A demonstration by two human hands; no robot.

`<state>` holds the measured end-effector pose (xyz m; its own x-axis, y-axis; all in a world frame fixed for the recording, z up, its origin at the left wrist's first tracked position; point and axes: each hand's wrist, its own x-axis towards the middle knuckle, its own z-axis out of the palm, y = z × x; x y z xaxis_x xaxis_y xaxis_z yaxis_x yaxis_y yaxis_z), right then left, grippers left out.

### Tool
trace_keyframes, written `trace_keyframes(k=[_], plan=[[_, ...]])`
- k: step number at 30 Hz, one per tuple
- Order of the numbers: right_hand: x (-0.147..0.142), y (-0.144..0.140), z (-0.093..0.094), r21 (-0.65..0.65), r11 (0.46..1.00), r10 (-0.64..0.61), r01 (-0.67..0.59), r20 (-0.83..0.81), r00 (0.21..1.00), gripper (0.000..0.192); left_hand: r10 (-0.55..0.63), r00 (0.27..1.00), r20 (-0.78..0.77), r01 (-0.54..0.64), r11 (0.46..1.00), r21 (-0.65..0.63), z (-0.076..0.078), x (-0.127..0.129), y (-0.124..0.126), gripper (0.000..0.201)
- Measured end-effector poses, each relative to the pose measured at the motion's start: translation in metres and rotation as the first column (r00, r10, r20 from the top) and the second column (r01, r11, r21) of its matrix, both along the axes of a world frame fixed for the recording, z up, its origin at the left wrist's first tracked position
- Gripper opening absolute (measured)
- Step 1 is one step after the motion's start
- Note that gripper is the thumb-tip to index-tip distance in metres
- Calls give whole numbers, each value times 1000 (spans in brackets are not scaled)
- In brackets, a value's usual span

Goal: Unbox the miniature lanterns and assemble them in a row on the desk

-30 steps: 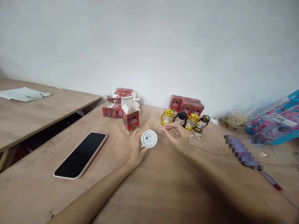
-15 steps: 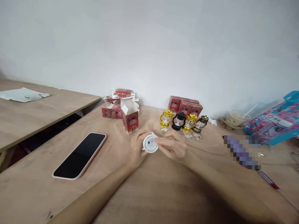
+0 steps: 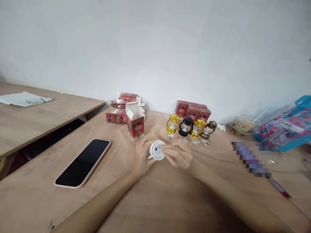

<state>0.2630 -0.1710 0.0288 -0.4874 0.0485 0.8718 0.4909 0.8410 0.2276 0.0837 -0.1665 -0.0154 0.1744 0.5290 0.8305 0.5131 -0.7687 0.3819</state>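
My left hand (image 3: 143,154) is closed around a small white lantern (image 3: 155,155), tilted so that its round underside faces me. A small dark spot, perhaps a switch, shows on that underside. At the right edge of the base, my right hand (image 3: 178,153) has its thumb and fingertips pressed together against the underside. Whatever the fingertips pinch is too small to make out. Just beyond the right hand stand a gold lantern (image 3: 173,124), a black lantern (image 3: 186,127), a second gold lantern (image 3: 197,128) and a bronze lantern (image 3: 209,130).
Small hooks with white tags (image 3: 194,141) lie before the lanterns. An opened red box (image 3: 136,127) stands beyond my left hand, near other opened boxes (image 3: 116,116). Closed red boxes (image 3: 193,111) line the wall. A phone (image 3: 82,163), drink cup (image 3: 245,123), screwdriver (image 3: 279,187) and floral bag (image 3: 282,131) lie around.
My right hand has shifted slightly left and down, its fingers still at the base. The lantern's underside has turned slightly in my left hand.
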Motion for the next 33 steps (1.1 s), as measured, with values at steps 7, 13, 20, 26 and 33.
trace_keyframes(k=[7,13,20,26,33], plan=[[0,-7,7,116,993,-1,-18,160,987,24,-16,1000,9,16,999,-51,4,0,-1,32],[-5,-19,6,118,987,-142,114,275,951,33,-55,992,117,65,994,-89,4,1,-3,32],[19,-17,-4,-169,937,-290,307,117,950,42,100,869,485,39,963,-268,6,15,-10,42],[29,-2,-30,-122,781,-418,612,625,659,23,226,731,644,142,872,-468,12,8,1,35],[20,7,-33,-261,690,-393,676,649,652,27,312,663,680,223,785,-578,8,7,4,45]])
